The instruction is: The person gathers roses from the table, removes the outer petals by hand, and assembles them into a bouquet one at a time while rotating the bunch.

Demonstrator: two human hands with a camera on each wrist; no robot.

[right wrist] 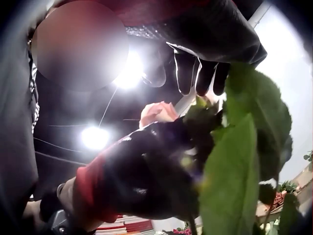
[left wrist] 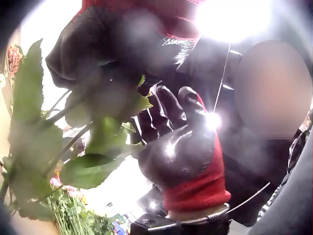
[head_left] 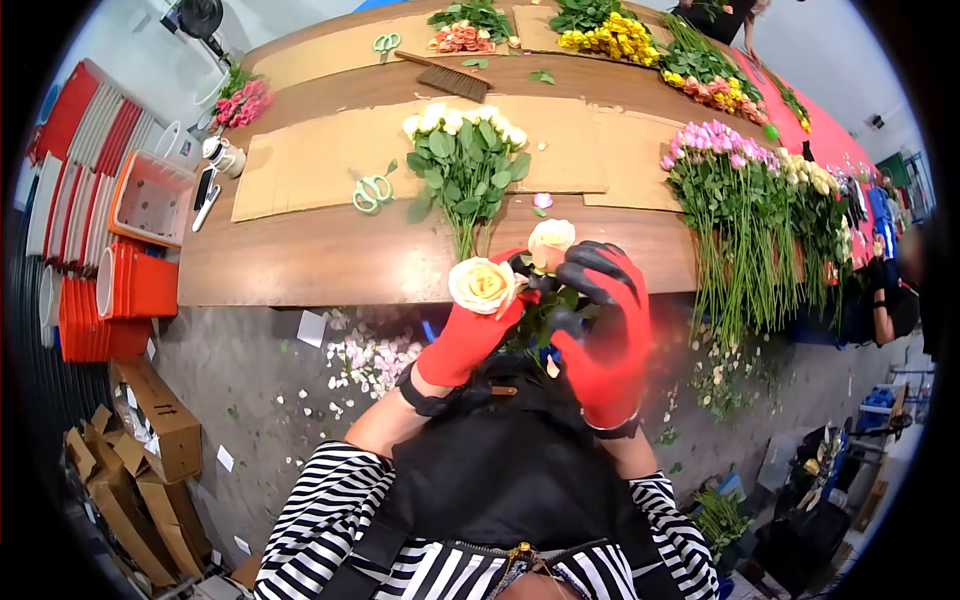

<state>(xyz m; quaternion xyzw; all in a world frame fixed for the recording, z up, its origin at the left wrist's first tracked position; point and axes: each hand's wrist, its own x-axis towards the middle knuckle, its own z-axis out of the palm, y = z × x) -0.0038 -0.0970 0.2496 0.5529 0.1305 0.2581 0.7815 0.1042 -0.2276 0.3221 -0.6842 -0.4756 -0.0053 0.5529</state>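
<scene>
Both hands wear red gloves with black-coated palms and fingers. My left hand (head_left: 468,335) grips leafy stems of peach roses in front of the apron; one open peach rose (head_left: 484,285) faces up beside it. A second, paler peach rose (head_left: 551,244) stands close to the fingertips of my right hand (head_left: 612,345). In the left wrist view that right hand (left wrist: 178,147) shows its palm, fingers loosely bent and nothing held. A loose petal (head_left: 552,367) shows just below the hands. Green leaves (right wrist: 239,161) hide part of the left hand's grip in the right wrist view.
On the table (head_left: 330,270) lie cardboard sheets (head_left: 300,170), a white rose bunch (head_left: 465,150), green scissors (head_left: 371,192) and a brush (head_left: 445,78). Long-stemmed pink roses (head_left: 715,150) hang over the right edge. Orange crates (head_left: 140,285) stand left; fallen petals (head_left: 370,362) litter the floor.
</scene>
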